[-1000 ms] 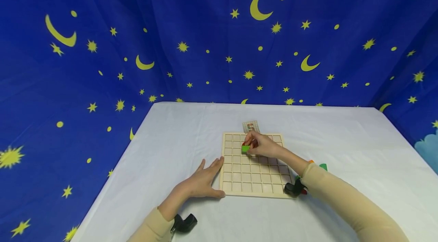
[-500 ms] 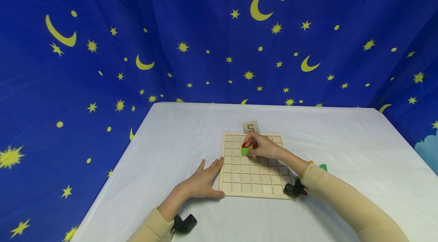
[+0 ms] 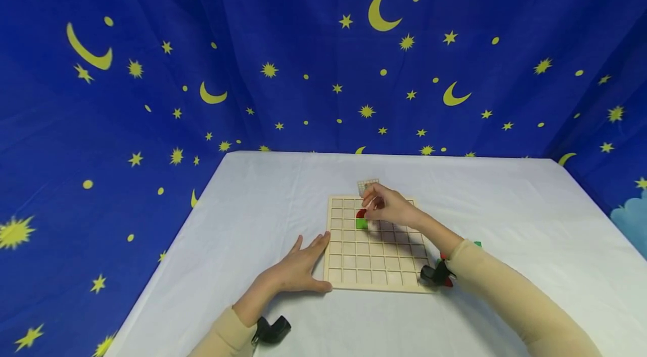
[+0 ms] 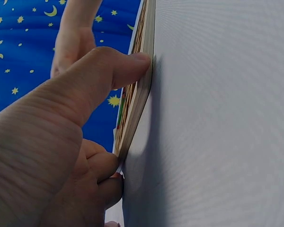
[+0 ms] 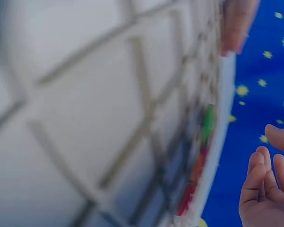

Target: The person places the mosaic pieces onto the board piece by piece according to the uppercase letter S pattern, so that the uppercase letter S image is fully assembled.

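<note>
Where set, in an upper cell of the grid board just beneath the red block: green block, ungripped. Just above, right hand with fingers loosely apart, empty; left hand flat against the board's edge. Seemingly a release step; next calls for fetching a loose piece from beside the right forearm.

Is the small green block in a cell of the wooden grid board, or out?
In: the small green block sits in a cell of the wooden grid board, below a red piece.

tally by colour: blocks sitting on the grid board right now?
red block: 1
green block: 1
Total on the board: 2
More coloured pieces lie off the board behind the right sleeve, too hidden to count.
</note>
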The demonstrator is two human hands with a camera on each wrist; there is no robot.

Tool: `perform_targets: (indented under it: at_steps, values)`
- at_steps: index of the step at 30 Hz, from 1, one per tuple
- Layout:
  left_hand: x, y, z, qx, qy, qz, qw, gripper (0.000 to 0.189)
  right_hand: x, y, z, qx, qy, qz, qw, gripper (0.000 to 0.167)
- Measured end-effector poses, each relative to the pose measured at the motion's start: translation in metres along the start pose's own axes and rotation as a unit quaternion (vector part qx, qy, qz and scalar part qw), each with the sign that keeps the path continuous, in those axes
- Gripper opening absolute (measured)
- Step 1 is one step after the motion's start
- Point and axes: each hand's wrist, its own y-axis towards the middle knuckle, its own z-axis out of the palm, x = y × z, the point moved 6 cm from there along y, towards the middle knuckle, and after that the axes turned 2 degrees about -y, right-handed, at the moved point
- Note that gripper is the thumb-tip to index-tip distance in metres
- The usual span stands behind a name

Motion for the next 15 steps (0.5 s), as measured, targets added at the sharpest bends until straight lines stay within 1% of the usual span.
perform_targets:
  at_steps: [1,4,7,11,15]
  values:
    - [0.0,0.0,0.0,0.0,-0.001,0.0,1.0,0.11,0.003,0.0,-0.004,-0.006,0.007,0.0,1.0,0.036]
    - [0.0,0.0,0.001,0.0,-0.003,0.001,1.0,0.11,-0.001,0.002,-0.017,-0.028,0.046,-0.004,0.9985,0.038]
    - [0.001,0.001,0.002,0.0,-0.003,0.003,1.0,0.11,0.006,-0.003,-0.031,-0.046,0.081,0.002,0.9957,0.04]
    - [0.001,0.001,0.002,-0.002,-0.006,0.004,1.0,0.11,0.009,-0.014,-0.048,-0.064,0.088,0.003,0.9941,0.039]
    - [0.002,0.001,0.002,-0.003,-0.005,0.002,1.0,0.11,0.004,-0.03,-0.068,-0.083,0.092,0.003,0.9922,0.037]
